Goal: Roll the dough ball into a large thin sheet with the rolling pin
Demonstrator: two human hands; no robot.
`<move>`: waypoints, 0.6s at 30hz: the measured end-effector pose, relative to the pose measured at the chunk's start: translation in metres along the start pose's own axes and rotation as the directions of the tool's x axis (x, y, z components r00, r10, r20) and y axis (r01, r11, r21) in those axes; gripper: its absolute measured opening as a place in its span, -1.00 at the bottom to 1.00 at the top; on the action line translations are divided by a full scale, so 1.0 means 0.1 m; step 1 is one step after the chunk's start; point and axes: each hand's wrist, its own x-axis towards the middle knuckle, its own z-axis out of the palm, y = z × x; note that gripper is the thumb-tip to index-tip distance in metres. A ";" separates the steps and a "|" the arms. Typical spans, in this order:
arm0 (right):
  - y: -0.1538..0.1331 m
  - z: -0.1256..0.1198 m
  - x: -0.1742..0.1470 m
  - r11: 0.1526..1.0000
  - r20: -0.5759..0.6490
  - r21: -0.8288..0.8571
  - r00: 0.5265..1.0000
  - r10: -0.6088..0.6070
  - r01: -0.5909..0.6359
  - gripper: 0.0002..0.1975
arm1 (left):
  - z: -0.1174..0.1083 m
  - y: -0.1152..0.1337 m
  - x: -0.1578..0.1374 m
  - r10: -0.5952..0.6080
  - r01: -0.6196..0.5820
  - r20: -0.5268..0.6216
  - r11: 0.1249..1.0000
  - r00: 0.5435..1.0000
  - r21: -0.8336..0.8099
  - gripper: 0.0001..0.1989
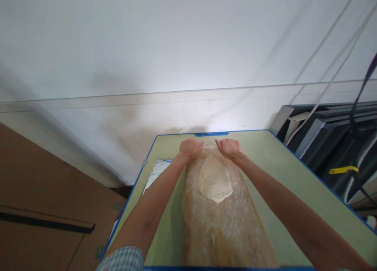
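Dough (216, 181) is looking half-flattened, still uneven; at its 11 and 1 o'clock my left hand (190, 148) and right hand (231, 147) are sitting curled, can't tell round what.

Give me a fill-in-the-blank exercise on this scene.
1. The dough lies on a floured board made of ____.
2. The left hand and right hand are nearer the board's ____ end.
3. The smartphone lies to the ____ of the board.
4. The green table is edged in ____.

Missing words: wood; far; left; blue.
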 end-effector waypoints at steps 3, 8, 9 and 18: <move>0.01 -0.13 -0.14 1.000 0.007 -0.005 1.000 -0.002 0.002 -0.36 | -0.15 0.00 -0.07 0.019 -0.019 -0.003 1.000 1.000 0.007 -0.41; 0.04 -0.15 -0.49 0.999 0.084 -0.011 0.996 -0.039 0.040 -0.40 | -0.18 0.05 -0.42 0.054 -0.053 0.062 0.999 0.997 -0.006 -0.42; 0.04 -0.12 -0.54 0.999 0.103 -0.009 0.993 -0.053 0.054 -0.41 | -0.15 0.07 -0.49 0.064 -0.063 0.079 0.998 0.995 -0.011 -0.44; 0.09 0.03 -0.60 0.996 0.153 0.035 0.984 -0.091 0.087 -0.48 | -0.03 0.11 -0.62 0.110 -0.107 0.147 0.994 0.983 -0.028 -0.52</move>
